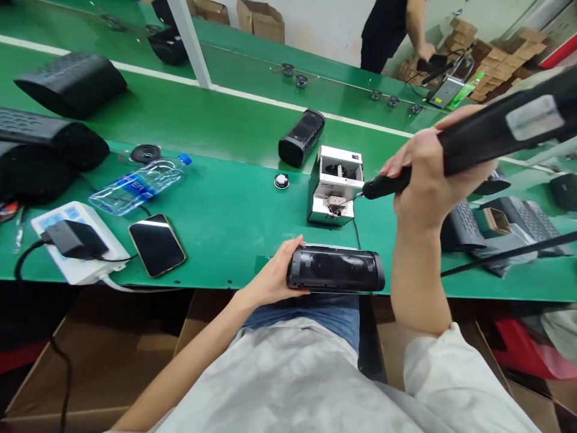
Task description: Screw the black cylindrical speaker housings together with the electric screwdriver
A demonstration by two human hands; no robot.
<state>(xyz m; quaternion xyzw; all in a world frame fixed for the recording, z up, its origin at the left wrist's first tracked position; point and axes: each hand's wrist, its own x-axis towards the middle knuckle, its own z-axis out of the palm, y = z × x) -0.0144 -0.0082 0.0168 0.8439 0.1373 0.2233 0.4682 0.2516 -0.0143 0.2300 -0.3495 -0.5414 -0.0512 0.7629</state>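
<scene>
The left hand (279, 272) clasps just the left end of the black portable speaker (336, 270) at the green workbench's (225, 240) front edge; such one-ended support could let it roll or slip off. Behind it stands the white screw feeder (332, 186), which a sideways knock from the driver tip could jolt, probably spilling screws. The right hand (426, 171) wraps the bulky power screwdriver (478, 139), whose weight might skew the tip.
</scene>
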